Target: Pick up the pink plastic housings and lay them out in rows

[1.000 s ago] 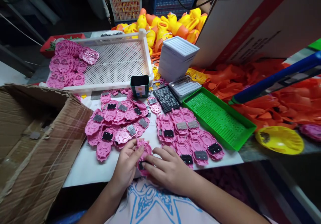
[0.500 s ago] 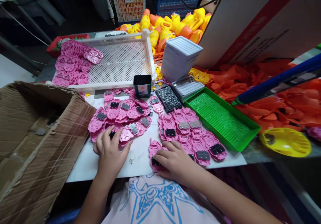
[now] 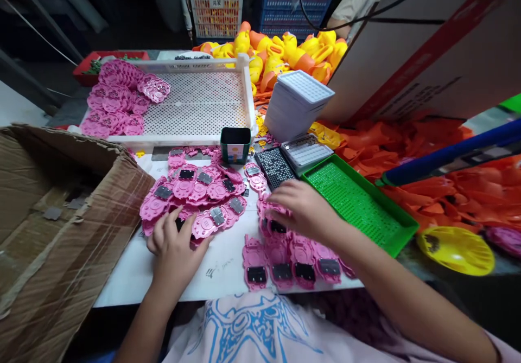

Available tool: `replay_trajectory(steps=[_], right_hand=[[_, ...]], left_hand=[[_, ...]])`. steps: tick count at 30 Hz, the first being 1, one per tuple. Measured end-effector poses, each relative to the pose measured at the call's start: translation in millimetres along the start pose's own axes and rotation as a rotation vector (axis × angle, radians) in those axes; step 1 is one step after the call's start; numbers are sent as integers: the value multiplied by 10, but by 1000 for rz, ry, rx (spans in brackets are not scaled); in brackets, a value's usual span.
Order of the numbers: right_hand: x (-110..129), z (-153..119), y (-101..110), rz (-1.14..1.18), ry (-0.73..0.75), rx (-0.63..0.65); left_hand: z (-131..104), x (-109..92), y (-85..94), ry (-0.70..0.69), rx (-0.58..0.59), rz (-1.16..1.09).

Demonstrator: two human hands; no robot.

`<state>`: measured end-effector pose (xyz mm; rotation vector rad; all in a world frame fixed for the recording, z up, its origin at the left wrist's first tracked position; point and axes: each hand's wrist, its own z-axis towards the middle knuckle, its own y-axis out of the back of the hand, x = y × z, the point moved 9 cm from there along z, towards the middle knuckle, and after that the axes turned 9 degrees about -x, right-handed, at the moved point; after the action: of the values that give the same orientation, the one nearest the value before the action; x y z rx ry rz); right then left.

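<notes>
Pink plastic pieces with black or grey rectangles lie in two groups on a white sheet. My left hand (image 3: 173,246) rests at the front edge of the left group (image 3: 209,222), fingers spread over a pink piece. Over the upper part of the right group (image 3: 303,254), my right hand (image 3: 299,208) hovers with its fingers stretched out to the left. Several pieces of that group stand side by side near the front edge. Close to my right hand are a black tray of small parts (image 3: 274,167) and a green tray (image 3: 360,203).
An open cardboard box (image 3: 101,216) stands at the left. Behind are a white perforated crate (image 3: 195,100), a dark green cup (image 3: 235,146) and stacked white trays (image 3: 295,105). A blue pole (image 3: 448,159) crosses the right side above orange parts. A person's arm (image 3: 352,7) shows at the back.
My right hand has lifted and moved away from me, off the front pink pieces, which now show in a row. My left hand has barely moved. The view has shifted slightly.
</notes>
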<state>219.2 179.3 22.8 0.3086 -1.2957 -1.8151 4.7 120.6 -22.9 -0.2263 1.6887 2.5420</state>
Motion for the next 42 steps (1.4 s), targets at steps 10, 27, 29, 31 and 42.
replay_trajectory(steps=[10, 27, 29, 31, 42], right_hand=[[-1528, 985, -305, -483, -249, 150], [-1828, 1139, -583, -469, -340, 315], [-1721, 1132, -443, -433, -371, 259], [-1521, 1079, -292, -378, -406, 186], [517, 523, -203, 1003, -312, 97]], left_hand=[[1, 48, 351, -33, -244, -635], [-98, 237, 100, 480, -77, -1705], [-97, 183, 84, 526, -33, -1815], [-86, 89, 57, 593, 33, -1942], [-512, -951, -307, 844, 1053, -2246]])
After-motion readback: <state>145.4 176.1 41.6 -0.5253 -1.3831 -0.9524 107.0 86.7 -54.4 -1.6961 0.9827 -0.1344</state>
